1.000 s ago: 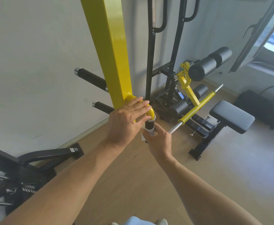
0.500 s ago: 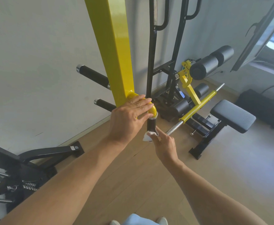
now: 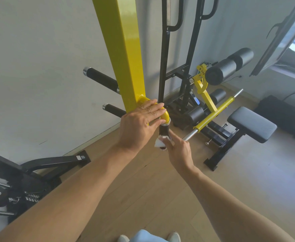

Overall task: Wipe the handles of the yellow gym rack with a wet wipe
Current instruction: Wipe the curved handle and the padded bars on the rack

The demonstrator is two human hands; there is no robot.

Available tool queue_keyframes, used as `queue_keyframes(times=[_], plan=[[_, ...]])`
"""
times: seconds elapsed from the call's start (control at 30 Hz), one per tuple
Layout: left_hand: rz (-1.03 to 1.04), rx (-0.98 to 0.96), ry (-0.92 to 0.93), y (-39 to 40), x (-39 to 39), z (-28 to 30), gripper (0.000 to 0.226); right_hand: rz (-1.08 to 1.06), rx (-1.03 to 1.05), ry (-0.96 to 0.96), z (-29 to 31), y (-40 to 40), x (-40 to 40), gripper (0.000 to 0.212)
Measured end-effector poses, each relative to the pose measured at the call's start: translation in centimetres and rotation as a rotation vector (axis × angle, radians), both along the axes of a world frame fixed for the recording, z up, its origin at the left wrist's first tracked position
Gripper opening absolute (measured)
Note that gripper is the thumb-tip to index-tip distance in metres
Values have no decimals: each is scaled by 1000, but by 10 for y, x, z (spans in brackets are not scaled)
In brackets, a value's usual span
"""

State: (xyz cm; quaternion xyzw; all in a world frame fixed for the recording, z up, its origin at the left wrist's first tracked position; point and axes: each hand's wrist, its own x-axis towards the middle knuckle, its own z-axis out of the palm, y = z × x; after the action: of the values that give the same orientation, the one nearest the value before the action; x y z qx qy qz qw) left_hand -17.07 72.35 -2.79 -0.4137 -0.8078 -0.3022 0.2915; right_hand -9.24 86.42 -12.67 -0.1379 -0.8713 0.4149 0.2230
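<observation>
The yellow rack post (image 3: 124,55) rises through the middle of the view. A curved yellow arm leaves its base and ends in a short black handle (image 3: 164,131) that hangs downward. My left hand (image 3: 139,126) lies over the yellow bend, fingers wrapped across it just above the handle. My right hand (image 3: 177,151) is at the handle's lower end and pinches a white wet wipe (image 3: 159,142) against the black grip. The handle's chrome end cap shows just below the wipe.
Two black pegs (image 3: 101,79) stick out behind the post toward the white wall. A black bench with a padded seat (image 3: 253,125), yellow bar (image 3: 214,113) and foam rollers stands to the right. Black machine parts (image 3: 21,182) sit at lower left. A black bag (image 3: 286,112) rests far right.
My right hand has slid the wipe down the black handle, from just under the yellow bend to the lower end. My left hand has stayed on the bend.
</observation>
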Motion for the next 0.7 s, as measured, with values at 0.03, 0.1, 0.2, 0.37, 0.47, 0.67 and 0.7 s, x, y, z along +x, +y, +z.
queue_keyframes(times=[0.03,0.1,0.2,0.37,0.47,0.67,0.7], plan=[[1,-6,-6,0,0,1,36,-30,-11,109,12,-2,-4,37],[7,-12,-13,1,0,1,37,-70,-30,226,24,-6,-13,41],[13,-5,-14,1,2,2,37,-43,-13,42,7,-10,-11,42],[7,-8,5,-1,1,0,37,-27,9,-241,-17,-6,-2,39],[-10,0,-7,-3,3,-1,37,-58,-122,74,17,-12,-5,37],[-39,37,-55,-4,9,-4,39,7,11,-371,-33,-1,7,22],[-71,24,-75,-6,11,-4,40,-3,1,-519,-44,-1,13,21]])
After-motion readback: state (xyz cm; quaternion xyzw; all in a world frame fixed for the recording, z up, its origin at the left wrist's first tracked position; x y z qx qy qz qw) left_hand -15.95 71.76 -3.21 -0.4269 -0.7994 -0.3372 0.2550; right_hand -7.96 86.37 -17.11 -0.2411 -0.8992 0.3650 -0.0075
